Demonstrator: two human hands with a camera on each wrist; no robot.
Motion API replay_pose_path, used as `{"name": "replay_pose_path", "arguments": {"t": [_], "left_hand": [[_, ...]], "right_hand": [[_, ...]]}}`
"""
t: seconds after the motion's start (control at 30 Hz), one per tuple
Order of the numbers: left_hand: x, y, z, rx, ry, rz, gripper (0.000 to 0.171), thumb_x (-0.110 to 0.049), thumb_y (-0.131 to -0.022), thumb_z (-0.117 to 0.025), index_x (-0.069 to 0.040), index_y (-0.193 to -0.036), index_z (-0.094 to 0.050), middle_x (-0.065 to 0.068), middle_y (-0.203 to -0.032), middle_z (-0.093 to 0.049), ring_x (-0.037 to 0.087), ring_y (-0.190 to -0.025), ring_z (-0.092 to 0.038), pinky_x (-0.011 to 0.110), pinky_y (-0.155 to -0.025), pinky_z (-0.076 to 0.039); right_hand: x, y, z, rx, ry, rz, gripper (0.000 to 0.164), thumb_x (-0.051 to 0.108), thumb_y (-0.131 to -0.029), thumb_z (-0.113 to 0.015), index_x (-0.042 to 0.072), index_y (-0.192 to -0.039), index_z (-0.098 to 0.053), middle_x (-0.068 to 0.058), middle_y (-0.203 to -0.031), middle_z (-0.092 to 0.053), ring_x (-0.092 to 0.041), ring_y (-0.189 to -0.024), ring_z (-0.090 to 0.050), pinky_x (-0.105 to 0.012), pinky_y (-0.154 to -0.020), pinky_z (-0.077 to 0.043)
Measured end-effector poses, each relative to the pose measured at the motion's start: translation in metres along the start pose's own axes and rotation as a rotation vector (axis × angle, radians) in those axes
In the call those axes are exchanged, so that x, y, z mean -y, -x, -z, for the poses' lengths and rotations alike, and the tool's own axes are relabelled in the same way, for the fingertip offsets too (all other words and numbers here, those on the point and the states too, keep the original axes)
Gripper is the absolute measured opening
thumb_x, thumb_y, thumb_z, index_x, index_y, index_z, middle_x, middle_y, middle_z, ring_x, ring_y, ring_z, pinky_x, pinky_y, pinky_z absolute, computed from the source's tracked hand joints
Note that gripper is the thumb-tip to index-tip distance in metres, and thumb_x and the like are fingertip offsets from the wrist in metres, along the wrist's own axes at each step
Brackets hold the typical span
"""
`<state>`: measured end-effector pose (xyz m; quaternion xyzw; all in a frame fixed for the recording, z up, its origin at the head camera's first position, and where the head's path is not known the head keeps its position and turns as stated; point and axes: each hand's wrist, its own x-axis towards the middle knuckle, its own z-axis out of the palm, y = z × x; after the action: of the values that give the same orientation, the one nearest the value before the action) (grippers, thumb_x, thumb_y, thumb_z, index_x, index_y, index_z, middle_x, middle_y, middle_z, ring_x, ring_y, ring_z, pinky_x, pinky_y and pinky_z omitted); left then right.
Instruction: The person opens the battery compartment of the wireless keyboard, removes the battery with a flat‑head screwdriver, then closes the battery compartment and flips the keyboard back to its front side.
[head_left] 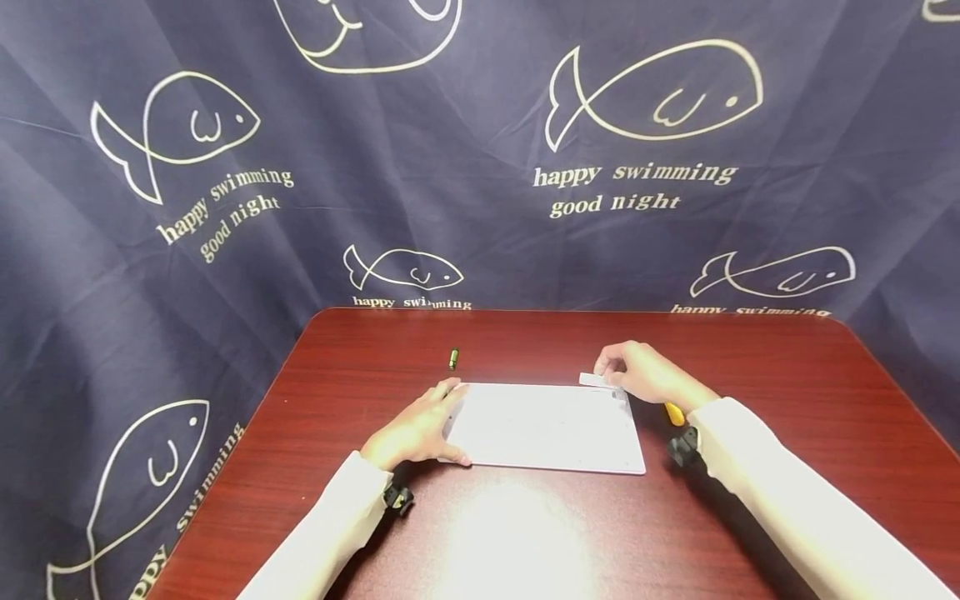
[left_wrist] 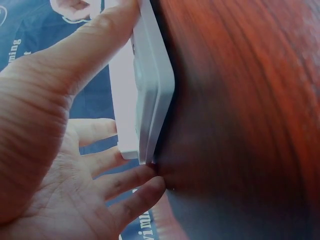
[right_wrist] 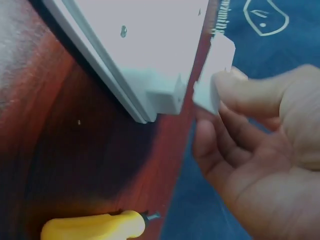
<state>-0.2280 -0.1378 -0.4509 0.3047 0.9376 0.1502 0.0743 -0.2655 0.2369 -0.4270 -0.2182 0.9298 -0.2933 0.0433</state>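
Note:
A flat white device point(head_left: 547, 427), which looks like a keyboard lying face down, is on the table. My left hand point(head_left: 416, 427) holds its left end, with the thumb at the near edge and fingers at the far edge. In the left wrist view the thumb presses the side of the device point(left_wrist: 150, 85). Near the far right corner, my right hand point(head_left: 648, 372) pinches a small white cover point(right_wrist: 215, 72) between thumb and fingers. The cover is apart from the device in the right wrist view. Any keys on the device's lower face are hidden.
A small green battery point(head_left: 453, 358) lies behind the device's left end. Right of the device, partly hidden under the right wrist, is a yellow-handled screwdriver point(head_left: 675, 414). The brown table point(head_left: 360, 350) ends at a dark fish-print curtain point(head_left: 480, 183).

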Motion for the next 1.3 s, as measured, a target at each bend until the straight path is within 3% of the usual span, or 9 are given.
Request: {"name": "replay_pose_path", "arguments": {"t": [0.2,0.37,0.6,1.3], "left_hand": [[0.001,0.000,0.001,-0.002,0.003,0.020,0.111,-0.053,-0.061,-0.084,-0.007,-0.147,-0.030,0.014,-0.149,-0.028,0.032,-0.132,-0.033,0.044,-0.102,-0.034],[0.001,0.000,-0.001,-0.001,-0.002,0.026,0.113,-0.053,-0.060,-0.084,-0.007,-0.148,-0.030,0.013,-0.149,-0.028,0.031,-0.132,-0.033,0.043,-0.102,-0.034],[0.001,0.000,0.000,-0.001,-0.003,0.023,0.113,-0.053,-0.060,-0.083,-0.007,-0.147,-0.030,0.012,-0.148,-0.028,0.031,-0.132,-0.033,0.042,-0.102,-0.034],[-0.002,0.000,0.001,0.000,-0.002,0.005,0.111,-0.053,-0.061,-0.083,-0.005,-0.146,-0.031,0.016,-0.147,-0.029,0.033,-0.130,-0.034,0.044,-0.101,-0.035]], "right_hand": [[0.006,0.010,-0.003,0.034,-0.014,0.075,0.018,-0.007,-0.081,-0.064,0.010,-0.085,-0.068,0.006,-0.074,-0.061,-0.013,-0.072,-0.056,-0.039,-0.072,-0.046],[0.006,0.009,-0.007,0.027,0.001,0.048,0.018,-0.005,-0.082,-0.064,0.011,-0.085,-0.069,0.006,-0.075,-0.061,-0.013,-0.072,-0.057,-0.044,-0.075,-0.044],[0.009,0.007,-0.008,0.024,-0.013,0.069,0.018,-0.008,-0.080,-0.064,0.009,-0.085,-0.069,0.004,-0.076,-0.062,-0.015,-0.074,-0.057,-0.036,-0.068,-0.047],[0.010,0.011,-0.012,-0.017,0.028,0.056,0.017,-0.007,-0.079,-0.066,0.009,-0.085,-0.069,0.004,-0.076,-0.060,-0.015,-0.074,-0.056,-0.037,-0.069,-0.045]]}}
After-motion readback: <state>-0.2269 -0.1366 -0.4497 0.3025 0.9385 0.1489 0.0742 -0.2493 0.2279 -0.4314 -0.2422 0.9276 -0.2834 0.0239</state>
